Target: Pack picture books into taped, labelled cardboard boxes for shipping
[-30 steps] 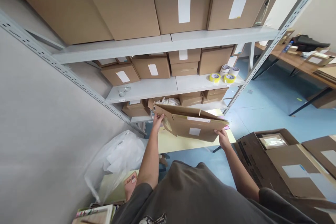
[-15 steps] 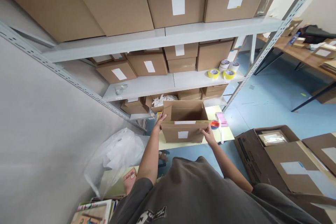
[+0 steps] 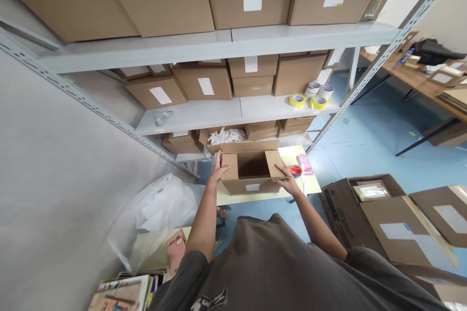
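Observation:
An open cardboard box (image 3: 233, 188) with a white label on its front stands on a pale yellow table (image 3: 239, 198) before me. Both short side flaps are folded inward, while the long far flap stands up at the back. My left hand (image 3: 219, 170) holds the left end, with fingers over the left flap (image 3: 229, 161). At the other end my right hand (image 3: 287, 181) grips the front corner, its fingers on the right flap (image 3: 273, 161). Through the gap between the flaps the inside looks dark; I cannot make out its bottom.
Grey metal shelving (image 3: 204, 114) with several cardboard boxes rises behind the table. Tape rolls (image 3: 297, 101) lie on its middle shelf. Right of the box is a red and blue item (image 3: 296, 171). White plastic bags (image 3: 164, 204) lie at left, large cartons (image 3: 401, 228) at right.
The box's side flaps have gone from upright to folded inward. Both hands have shifted onto these flaps. The front edge has tilted, and the view has moved slightly.

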### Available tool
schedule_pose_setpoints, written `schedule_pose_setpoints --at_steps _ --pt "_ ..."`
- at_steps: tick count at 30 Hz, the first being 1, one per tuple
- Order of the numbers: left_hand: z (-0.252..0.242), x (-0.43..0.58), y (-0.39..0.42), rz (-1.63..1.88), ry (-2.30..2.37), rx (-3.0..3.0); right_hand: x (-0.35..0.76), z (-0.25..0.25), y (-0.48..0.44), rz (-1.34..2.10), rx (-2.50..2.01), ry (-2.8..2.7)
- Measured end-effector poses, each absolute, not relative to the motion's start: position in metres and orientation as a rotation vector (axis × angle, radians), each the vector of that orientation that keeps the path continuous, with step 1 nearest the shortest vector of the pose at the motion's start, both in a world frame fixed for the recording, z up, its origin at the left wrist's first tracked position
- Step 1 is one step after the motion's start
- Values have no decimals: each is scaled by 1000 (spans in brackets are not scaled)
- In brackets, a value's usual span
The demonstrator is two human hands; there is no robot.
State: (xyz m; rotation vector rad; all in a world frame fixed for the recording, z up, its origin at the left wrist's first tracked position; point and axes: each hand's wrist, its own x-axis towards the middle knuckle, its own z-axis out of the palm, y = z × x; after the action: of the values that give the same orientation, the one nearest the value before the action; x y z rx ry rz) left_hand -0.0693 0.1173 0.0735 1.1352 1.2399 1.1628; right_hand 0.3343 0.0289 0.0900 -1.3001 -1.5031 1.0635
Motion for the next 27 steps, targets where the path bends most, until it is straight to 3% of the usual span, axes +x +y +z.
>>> schedule_pose_setpoints --at_steps 9,18,27 --pt "77 -66 125 1214 1208 1109 323 93 33 1171 -1332 -1238" --pt "82 -64 109 1389 1119 852 305 78 19 1008 -1447 -1134" --pt "79 -56 106 1288 1292 1024 304 89 24 1141 -1426 -1031"
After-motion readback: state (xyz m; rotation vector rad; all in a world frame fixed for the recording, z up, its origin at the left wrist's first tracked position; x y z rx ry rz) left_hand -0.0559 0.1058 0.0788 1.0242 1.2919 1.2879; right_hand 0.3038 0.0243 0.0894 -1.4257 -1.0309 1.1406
